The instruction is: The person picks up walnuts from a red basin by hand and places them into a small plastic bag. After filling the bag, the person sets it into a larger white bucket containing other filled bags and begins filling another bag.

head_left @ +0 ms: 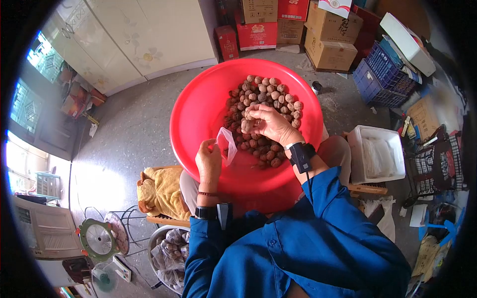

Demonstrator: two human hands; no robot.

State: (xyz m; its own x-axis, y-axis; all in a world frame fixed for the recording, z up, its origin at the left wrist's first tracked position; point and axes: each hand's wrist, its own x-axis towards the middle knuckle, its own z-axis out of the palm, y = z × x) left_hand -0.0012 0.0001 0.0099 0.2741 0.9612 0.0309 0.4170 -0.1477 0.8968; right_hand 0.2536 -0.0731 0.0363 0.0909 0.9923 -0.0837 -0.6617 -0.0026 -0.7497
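A wide red basin (196, 109) stands in front of me, with a heap of walnuts (268, 97) on its right side. My right hand (272, 123) is over the heap, its fingers closed around a couple of walnuts (247, 125). At the basin's near left, my left hand (208, 158) pinches the edge of a thin clear plastic bag (227, 144). The bag's mouth gapes toward the walnuts, a little left of my right hand. Both wrists carry dark strapped devices.
A white foam box (354, 149) of plastic bags sits to the right. On the left are a yellow towel (166, 191) and a metal bowl (155, 248) holding bagged walnuts. Cardboard boxes (330, 54) and blue crates (372, 84) stand behind; a fan (99, 238) is at lower left.
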